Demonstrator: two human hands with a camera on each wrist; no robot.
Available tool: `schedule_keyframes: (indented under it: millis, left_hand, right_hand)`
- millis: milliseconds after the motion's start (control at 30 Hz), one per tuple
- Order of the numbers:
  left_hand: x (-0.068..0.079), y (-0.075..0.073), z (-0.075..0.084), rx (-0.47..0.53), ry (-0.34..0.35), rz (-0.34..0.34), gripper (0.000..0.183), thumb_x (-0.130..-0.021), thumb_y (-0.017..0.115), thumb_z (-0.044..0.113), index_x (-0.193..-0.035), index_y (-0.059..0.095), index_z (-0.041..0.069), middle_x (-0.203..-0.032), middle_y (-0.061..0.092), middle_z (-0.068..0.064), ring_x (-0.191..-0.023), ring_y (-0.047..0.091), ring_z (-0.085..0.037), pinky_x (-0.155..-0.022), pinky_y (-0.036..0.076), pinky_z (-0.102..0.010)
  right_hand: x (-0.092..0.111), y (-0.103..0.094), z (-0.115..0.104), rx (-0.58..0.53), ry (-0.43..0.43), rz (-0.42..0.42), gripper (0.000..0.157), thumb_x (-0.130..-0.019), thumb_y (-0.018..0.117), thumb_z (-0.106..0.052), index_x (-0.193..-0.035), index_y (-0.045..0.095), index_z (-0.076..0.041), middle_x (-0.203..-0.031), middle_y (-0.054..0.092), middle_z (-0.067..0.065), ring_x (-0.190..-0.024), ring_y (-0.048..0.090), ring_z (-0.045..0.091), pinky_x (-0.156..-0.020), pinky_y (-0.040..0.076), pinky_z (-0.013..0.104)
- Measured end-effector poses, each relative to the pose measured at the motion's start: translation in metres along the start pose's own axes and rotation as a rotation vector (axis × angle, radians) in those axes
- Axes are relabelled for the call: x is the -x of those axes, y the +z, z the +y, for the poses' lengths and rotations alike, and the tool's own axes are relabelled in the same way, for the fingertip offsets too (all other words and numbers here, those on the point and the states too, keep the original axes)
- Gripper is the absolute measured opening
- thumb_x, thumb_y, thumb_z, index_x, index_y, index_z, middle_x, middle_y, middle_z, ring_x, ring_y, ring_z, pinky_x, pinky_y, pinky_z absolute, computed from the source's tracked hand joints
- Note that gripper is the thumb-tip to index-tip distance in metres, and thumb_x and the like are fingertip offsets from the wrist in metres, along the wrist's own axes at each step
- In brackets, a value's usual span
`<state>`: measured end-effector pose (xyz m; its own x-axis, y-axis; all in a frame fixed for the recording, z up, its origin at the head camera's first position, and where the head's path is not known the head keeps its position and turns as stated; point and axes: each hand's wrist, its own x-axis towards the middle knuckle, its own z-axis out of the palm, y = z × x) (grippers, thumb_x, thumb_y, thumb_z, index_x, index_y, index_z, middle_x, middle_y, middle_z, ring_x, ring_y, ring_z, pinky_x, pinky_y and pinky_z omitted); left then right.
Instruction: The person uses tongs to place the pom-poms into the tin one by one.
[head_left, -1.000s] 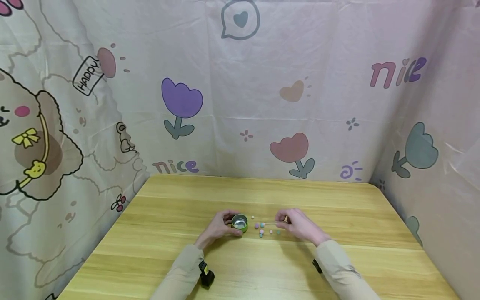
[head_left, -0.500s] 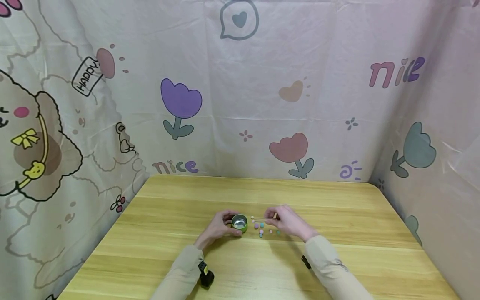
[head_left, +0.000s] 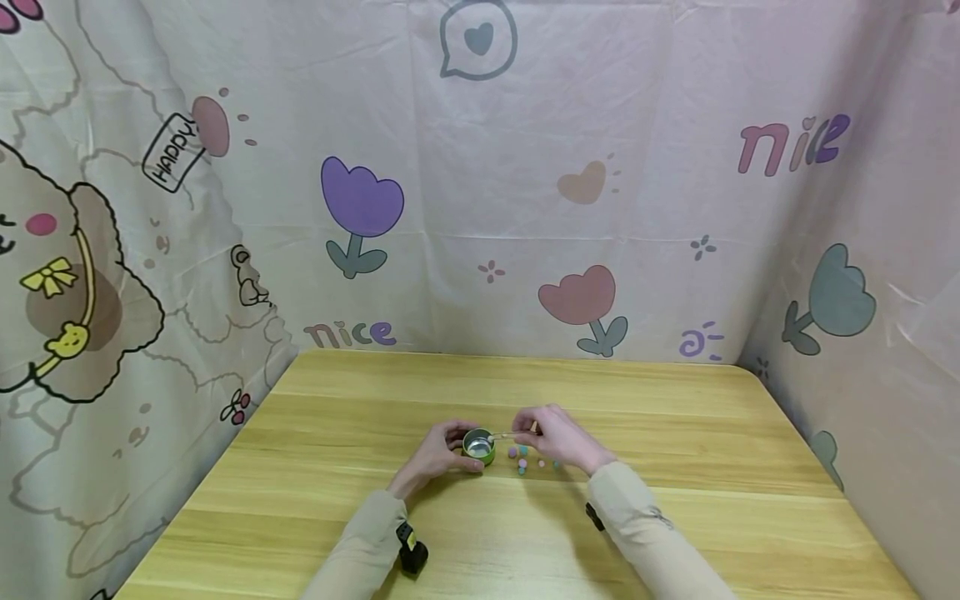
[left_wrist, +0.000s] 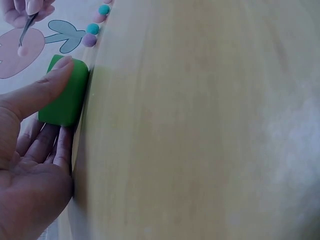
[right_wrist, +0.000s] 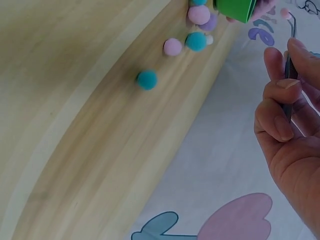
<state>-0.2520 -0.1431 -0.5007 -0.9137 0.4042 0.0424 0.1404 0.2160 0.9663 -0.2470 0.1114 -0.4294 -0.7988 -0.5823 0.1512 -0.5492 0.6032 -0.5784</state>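
In the head view my left hand point(head_left: 438, 450) holds a small round green tin point(head_left: 480, 460), with its mouth facing up. Thumb and fingers lie on opposite sides of the tin. My right hand point(head_left: 558, 437) pinches metal tweezers point(right_wrist: 291, 65) that point left toward the tin. A small pale pink pompom point(right_wrist: 285, 13) is gripped at their tip, at or just above the tin's right rim; the exact gap cannot be told. Several pompoms lie on the table right of the tin, among them a lilac one point(head_left: 513, 452), a teal one point(right_wrist: 147, 79) and a pink one point(right_wrist: 173, 47).
A wooden table point(head_left: 337, 517) spreads under both hands. Behind it hangs a printed curtain point(head_left: 465, 183) with tulips and lettering, and more curtain closes both sides. A small white pompom point(right_wrist: 209, 39) lies beside a teal one.
My right hand has moved left, bringing the tweezers and the pink pompom from above the loose pompoms to the tin's rim. The left hand and the tin have stayed in place.
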Motion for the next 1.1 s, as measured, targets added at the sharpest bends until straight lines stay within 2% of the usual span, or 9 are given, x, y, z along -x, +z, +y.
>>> schedule_keyframes:
  millis: [367, 1100]
  left_hand:
    - [0.0, -0.001, 0.0, 0.005, -0.005, -0.011, 0.064, -0.077, 0.085, 0.001, -0.132, 0.055, -0.009, -0.13, 0.061, -0.027, -0.117, 0.062, -0.033, -0.104, 0.052, -0.044]
    - [-0.001, -0.001, -0.002, 0.014, -0.001, -0.007, 0.064, -0.076, 0.084, -0.001, -0.132, 0.055, -0.009, -0.13, 0.06, -0.028, -0.118, 0.061, -0.035, -0.105, 0.051, -0.047]
  right_hand:
    - [-0.01, 0.006, -0.005, 0.014, 0.027, 0.0, 0.005, -0.096, 0.067, -0.012, -0.097, 0.072, -0.011, -0.087, 0.07, -0.003, -0.076, 0.061, 0.006, -0.069, 0.051, 0.02]
    - [-0.016, 0.016, 0.001, 0.021, 0.033, -0.028, 0.005, -0.096, 0.067, -0.01, -0.098, 0.071, -0.007, -0.085, 0.069, 0.0, -0.077, 0.062, 0.01, -0.07, 0.053, 0.023]
